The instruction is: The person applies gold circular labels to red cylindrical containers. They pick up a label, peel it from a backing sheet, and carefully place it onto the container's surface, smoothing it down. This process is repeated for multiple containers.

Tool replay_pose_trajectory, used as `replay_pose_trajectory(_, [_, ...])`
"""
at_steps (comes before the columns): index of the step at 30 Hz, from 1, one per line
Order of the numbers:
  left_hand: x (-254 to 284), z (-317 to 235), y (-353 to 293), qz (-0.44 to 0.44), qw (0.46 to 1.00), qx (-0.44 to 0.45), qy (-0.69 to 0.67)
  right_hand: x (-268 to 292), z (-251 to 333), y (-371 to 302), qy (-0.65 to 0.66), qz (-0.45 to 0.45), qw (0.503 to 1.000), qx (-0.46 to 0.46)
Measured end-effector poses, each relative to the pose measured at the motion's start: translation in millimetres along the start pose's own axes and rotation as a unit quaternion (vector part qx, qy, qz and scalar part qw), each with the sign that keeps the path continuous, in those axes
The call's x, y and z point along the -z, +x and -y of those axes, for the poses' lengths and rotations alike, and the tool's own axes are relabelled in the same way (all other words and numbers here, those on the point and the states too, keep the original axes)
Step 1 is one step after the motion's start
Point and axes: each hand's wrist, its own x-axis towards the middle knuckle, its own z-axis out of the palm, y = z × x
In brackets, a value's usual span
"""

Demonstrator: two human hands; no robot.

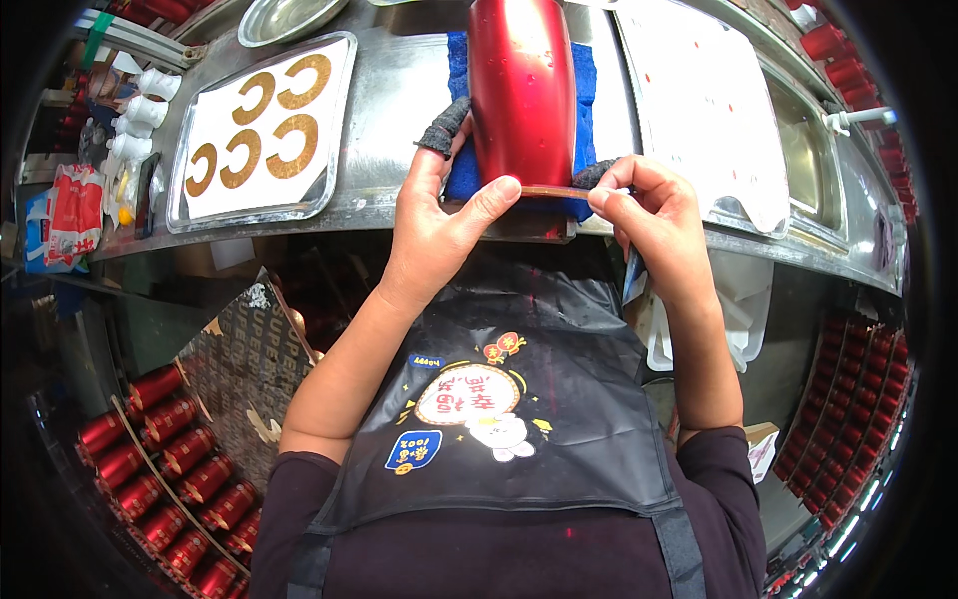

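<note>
Red metal vessel lies lengthwise on a folded blue cloth on the steel desk, its near end toward the person and its far end cut off by the upper edge of the view. Across that near end runs a thin brownish strip. Its right end is pinched between thumb and forefinger of the right grip. The left grip is spread along the vessel's left side, thumb at the strip's left end; whether it clasps anything, I cannot tell. Each grip wears a dark finger cover.

To the left, a clear tray carries a white sheet with five gold-brown C-shaped pieces, and beyond it sits a round metal dish. To the right lies a white board dotted with small red specks, then a sunken basin with a white pipe beside it. White bottles and a red-and-white packet stand at far left. Below the desk's edge come a printed black apron and, on either side, rows of red vessels.
</note>
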Motion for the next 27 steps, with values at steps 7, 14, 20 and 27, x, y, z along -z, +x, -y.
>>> replay_pose_trajectory(7, [-2.6,-1.4,-1.6,-0.002,1.000,0.006,-0.006,0.4,-7.1,4.1,0.006,-0.004,1.000,0.008])
replay_pose_trajectory(14, [-3.9,1.1,-1.2,-0.005,1.000,-0.002,-0.001,0.6,-10.7,8.6,0.000,-0.007,1.000,0.011])
replay_pose_trajectory(20, [6.6,-2.1,-10.4,-0.036,0.998,0.041,0.013,0.3,-10.6,6.6,-0.022,-0.010,1.000,0.000])
replay_pose_trajectory(27, [11.0,-11.0,-29.6,0.027,0.853,-0.216,0.475,-0.8,-10.6,4.7,0.000,-0.005,1.000,0.004])
